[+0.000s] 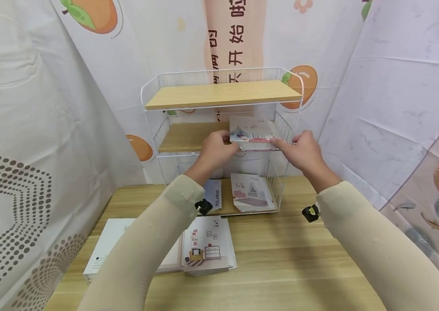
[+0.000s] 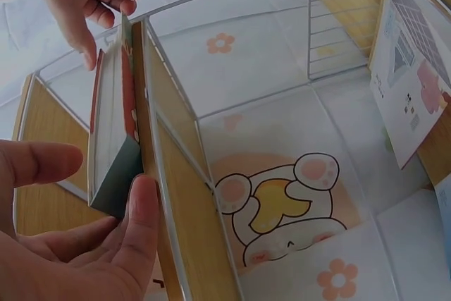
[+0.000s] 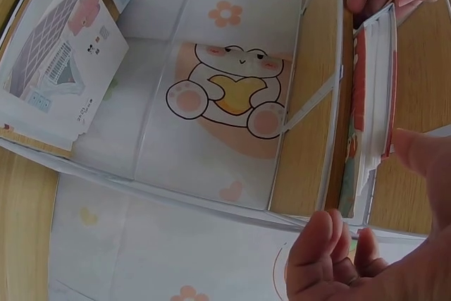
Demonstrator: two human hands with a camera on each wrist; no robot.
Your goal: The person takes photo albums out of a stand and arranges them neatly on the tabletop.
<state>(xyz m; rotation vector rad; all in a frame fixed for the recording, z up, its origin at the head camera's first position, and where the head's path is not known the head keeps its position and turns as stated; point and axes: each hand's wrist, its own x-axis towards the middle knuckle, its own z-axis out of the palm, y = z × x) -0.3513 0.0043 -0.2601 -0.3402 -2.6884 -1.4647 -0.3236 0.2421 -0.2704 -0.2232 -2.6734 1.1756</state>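
Observation:
A thick illustrated book [image 1: 253, 127] lies on the middle shelf of a white wire rack, at its right side; whether it is one volume or a stack I cannot tell. My left hand [image 1: 216, 149] holds its left front corner, the thumb in front and fingers at the end. In the left wrist view, the green book end [image 2: 116, 177] sits between those fingers. My right hand [image 1: 306, 151] is at the book's right side, thumb touching the front edge, other fingers loosely bent beside it. The right wrist view shows the white page edges [image 3: 375, 89].
The bottom shelf holds another illustrated book [image 1: 251, 194] and a blue Polaroid book [image 1: 213, 194], partly hidden by my left arm. Below the rack, an illustrated book [image 1: 209, 246] and a white box-like item [image 1: 104, 244] lie on the wooden table [image 1: 281, 268]. Above is the top shelf [image 1: 223, 94].

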